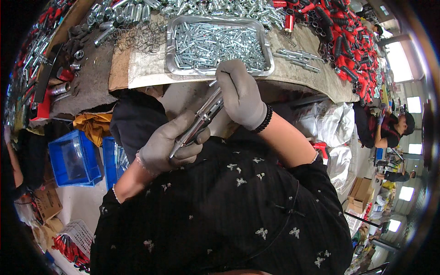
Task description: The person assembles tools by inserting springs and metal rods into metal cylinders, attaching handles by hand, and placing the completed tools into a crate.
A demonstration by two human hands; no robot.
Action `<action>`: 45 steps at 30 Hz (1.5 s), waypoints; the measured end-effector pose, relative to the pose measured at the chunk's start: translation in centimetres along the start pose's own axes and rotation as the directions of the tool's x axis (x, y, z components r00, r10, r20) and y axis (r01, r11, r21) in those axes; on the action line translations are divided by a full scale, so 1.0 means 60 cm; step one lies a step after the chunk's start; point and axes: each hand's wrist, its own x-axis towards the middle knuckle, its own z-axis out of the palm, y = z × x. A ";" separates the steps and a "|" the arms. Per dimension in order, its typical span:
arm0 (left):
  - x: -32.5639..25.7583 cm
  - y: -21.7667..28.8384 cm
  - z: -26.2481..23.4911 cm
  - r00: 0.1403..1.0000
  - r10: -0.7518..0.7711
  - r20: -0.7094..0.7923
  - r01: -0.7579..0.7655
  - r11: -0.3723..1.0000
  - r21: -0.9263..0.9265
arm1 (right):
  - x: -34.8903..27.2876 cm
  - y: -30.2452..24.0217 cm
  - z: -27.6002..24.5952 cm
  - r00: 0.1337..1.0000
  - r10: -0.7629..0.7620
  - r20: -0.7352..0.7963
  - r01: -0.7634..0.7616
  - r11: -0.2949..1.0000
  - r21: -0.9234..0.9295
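Observation:
My left hand (pixel 170 145), in a grey glove, grips the lower end of a shiny metal tool body (pixel 199 120) that slants up to the right. My right hand (pixel 239 94), also gloved, closes over its upper end near the table edge. A small metal piece pokes out above the right fingers. Just beyond the hands sits a metal tray (pixel 170 55) filled with several small silver parts.
The worktable (pixel 298 73) holds piles of silver fittings at the back, coiled springs at left, and red-handled parts (pixel 353 55) at right. Blue crates (pixel 73 158) stand on the floor to the left. Another person (pixel 387 128) works at far right.

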 end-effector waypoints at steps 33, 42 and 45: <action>0.000 0.023 0.008 0.951 -0.038 -0.308 0.256 0.657 0.709 | -0.027 -0.035 -0.081 0.804 0.124 0.581 -0.212 0.973 0.086; 0.009 0.009 -0.043 0.888 0.444 0.118 -0.122 -0.019 0.992 | 0.005 -0.045 -0.073 0.716 0.074 0.694 -0.270 0.946 0.177; 0.005 0.006 -0.043 0.860 0.508 0.047 -0.120 0.112 0.986 | -0.003 -0.027 -0.036 0.794 0.019 0.608 -0.123 0.984 0.129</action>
